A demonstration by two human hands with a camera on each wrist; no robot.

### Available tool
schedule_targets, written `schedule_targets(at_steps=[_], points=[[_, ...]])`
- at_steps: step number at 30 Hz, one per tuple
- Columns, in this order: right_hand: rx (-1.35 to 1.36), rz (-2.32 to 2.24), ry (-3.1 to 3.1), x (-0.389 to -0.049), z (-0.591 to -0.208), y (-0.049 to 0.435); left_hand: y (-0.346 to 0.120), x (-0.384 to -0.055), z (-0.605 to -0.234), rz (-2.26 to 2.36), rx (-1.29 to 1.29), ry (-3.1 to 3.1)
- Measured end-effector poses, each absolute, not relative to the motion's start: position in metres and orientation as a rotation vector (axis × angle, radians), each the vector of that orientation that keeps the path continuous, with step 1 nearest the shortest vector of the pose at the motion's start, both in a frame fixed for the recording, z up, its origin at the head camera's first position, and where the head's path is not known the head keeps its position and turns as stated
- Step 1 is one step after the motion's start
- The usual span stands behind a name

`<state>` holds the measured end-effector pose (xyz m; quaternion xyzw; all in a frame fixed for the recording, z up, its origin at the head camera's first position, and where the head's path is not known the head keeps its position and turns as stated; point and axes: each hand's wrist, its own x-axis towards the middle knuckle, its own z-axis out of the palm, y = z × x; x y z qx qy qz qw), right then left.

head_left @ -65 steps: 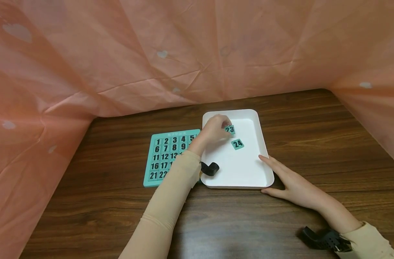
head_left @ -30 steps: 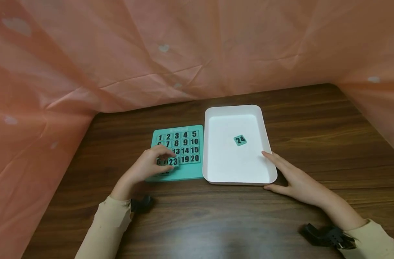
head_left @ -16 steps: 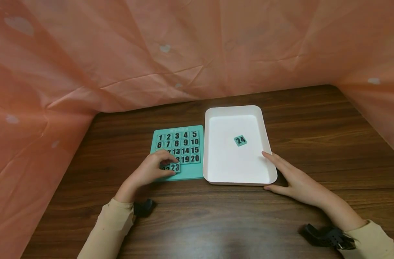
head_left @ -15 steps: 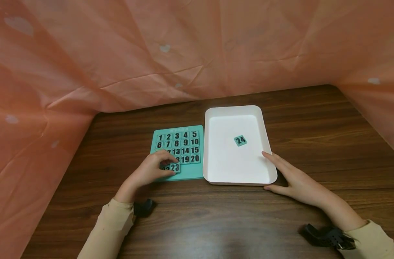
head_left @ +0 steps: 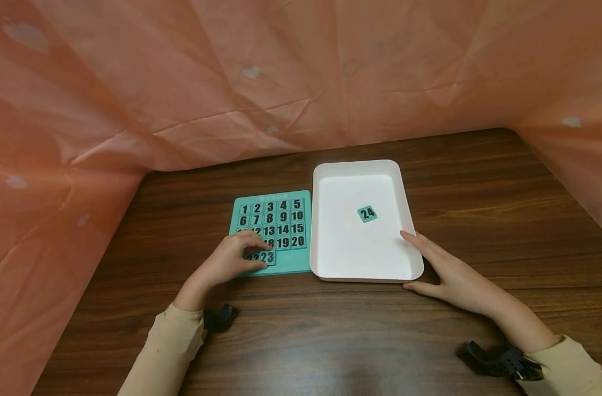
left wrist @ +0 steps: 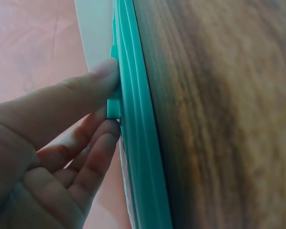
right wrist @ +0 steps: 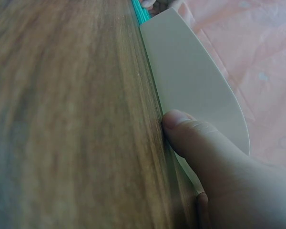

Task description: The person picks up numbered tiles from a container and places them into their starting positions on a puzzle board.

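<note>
My left hand (head_left: pixel 231 256) is over the lower part of a teal number board (head_left: pixel 291 262), its thumb and fingertips pinching the number tile marked 23 (head_left: pixel 267 257). That tile lies in the bottom row, right beside the 22 tile (head_left: pixel 253 258). In the left wrist view, part of a teal tile (left wrist: pixel 113 109) stands up from the board between thumb and fingers. My right hand (head_left: pixel 451 283) rests at the near right corner of a white tray (head_left: pixel 362 278), fingertips over its side rim and thumb against its front wall. Inside the tray lies a tile marked 24 (head_left: pixel 367 214).
Rows of tiles numbered up to 20 fill the upper board, some hidden behind my left hand. The board sits against the tray's left side on a brown wooden table (head_left: pixel 301 330). A pink cloth (head_left: pixel 291 71) hangs behind and at both sides.
My left hand took the 23 tile out of the tray, carried it left to the board and lowered it into the bottom row beside 22. The right hand has stayed at the tray corner.
</note>
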<state>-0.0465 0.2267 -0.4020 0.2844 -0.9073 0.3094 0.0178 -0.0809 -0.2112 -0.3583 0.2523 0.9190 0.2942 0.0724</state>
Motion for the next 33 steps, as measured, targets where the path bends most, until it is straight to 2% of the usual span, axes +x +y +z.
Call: schedule_targets(at_steps=[25,33], points=[[0.887,0.970,-2.828,-0.048,-0.403,0.227,-0.207,-0.083,-0.359,0.827,0.769,2.825],[0.888,0.968,-2.829,-0.048,-0.403,0.228,-0.193,-0.092,-0.334,0.893,0.833,2.808]])
